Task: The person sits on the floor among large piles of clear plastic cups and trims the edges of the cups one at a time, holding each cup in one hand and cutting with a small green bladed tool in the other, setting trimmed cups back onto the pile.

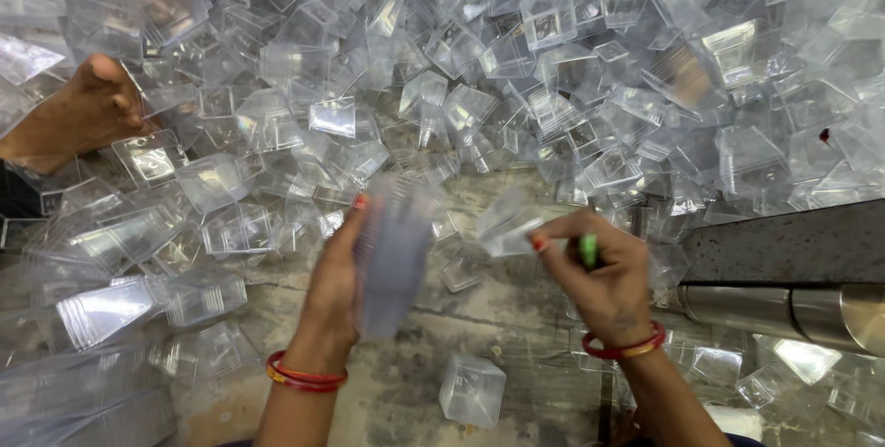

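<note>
low at centre | left hand (336,286) wraps a blurred upright cup stack (392,258), long axis vertical | right hand (599,281) pinches one clear cup (507,223) just right of stack top, green bit in palm | loose pile (553,69) beyond

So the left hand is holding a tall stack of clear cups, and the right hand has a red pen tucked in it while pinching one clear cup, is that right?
Nearly. In the head view, the pen tucked in the right hand is green, not red. The rest holds: the left hand grips a tall stack of clear cups, and the right pinches one clear cup.
</note>
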A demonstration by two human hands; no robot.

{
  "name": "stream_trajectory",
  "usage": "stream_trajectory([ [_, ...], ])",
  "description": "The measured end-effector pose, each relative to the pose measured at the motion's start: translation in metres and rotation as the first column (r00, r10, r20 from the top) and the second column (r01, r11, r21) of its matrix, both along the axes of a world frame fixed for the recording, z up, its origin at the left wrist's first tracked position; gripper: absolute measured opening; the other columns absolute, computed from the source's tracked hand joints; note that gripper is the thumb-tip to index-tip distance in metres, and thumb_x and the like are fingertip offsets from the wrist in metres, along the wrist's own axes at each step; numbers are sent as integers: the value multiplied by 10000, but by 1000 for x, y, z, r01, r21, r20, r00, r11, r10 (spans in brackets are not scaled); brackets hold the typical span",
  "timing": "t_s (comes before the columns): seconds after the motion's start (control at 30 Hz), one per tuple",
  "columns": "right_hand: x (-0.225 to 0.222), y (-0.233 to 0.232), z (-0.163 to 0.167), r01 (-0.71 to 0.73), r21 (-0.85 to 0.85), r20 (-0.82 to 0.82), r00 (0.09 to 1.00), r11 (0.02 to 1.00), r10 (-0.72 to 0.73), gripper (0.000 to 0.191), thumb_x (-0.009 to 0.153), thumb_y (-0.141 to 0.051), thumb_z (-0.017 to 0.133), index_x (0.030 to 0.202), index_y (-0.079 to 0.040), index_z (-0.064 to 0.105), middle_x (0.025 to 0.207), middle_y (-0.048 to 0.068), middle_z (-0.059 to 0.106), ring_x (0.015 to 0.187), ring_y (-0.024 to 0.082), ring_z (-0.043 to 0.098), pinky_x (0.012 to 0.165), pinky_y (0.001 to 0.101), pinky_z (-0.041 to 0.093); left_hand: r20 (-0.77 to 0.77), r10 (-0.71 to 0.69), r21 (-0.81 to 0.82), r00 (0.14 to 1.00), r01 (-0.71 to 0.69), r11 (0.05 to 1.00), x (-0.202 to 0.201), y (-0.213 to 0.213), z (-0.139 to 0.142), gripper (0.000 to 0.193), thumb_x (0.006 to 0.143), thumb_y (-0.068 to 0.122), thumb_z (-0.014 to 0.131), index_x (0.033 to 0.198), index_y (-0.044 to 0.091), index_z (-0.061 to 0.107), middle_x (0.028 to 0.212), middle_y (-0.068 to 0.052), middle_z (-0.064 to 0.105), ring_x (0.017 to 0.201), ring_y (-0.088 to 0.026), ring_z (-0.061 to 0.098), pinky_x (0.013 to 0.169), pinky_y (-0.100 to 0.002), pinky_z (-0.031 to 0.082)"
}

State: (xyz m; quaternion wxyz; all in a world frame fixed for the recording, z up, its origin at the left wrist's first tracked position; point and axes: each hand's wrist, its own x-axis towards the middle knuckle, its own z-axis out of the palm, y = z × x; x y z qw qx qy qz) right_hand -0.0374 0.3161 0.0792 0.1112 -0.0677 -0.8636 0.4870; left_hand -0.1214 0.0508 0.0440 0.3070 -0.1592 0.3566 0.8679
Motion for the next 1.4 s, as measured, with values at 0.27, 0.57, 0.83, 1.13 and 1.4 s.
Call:
stream_trajectory([
  [0.27,-4,-31,-7,-234,373,-177,932,898,317,108,906,-193,734,900,-86,722,965,45,745,705,68,679,569,193,540,74,171,-1,982,-172,985,-1,-3,-7,423,1017,444,539,1211,92,667,1030,-21,714,856,-126,677,753,-303,560],
  [0.57,-13,-6,-53,173,-32,281,947,984,-157,177,844,-187,748,867,-18,791,696,-12,714,600,45,579,528,241,447,-311,-388,-442,868,229,867,4,-26,-16,548,970,426,492,1422,137,598,1311,-19,725,1198,-145,694,1009,-337,570],
  [0.83,-10,4,-100,163,-189,369,926,968,-84,176,818,-160,786,823,16,786,726,22,725,636,62,587,588,245,465,-261,-756,-771,600,342,537,22,-23,-10,445,938,430,575,1288,200,724,1210,-52,782,1079,-203,734,930,-357,560],
  [1.13,-12,14,-96,-11,-122,450,891,992,65,250,821,-229,741,897,9,749,1046,-11,747,868,89,674,799,273,519,-187,-798,-849,573,313,424,20,-16,14,451,919,474,581,1275,242,730,1156,-53,787,991,-218,773,853,-363,582],
  [1.4,-13,9,-77,-116,-156,661,726,981,191,287,888,-298,703,950,-20,732,738,-8,630,661,104,538,614,319,437,-126,-857,-923,500,257,286,24,-10,25,416,900,519,577,1232,326,737,1173,-19,764,951,-222,768,843,-365,571],
])
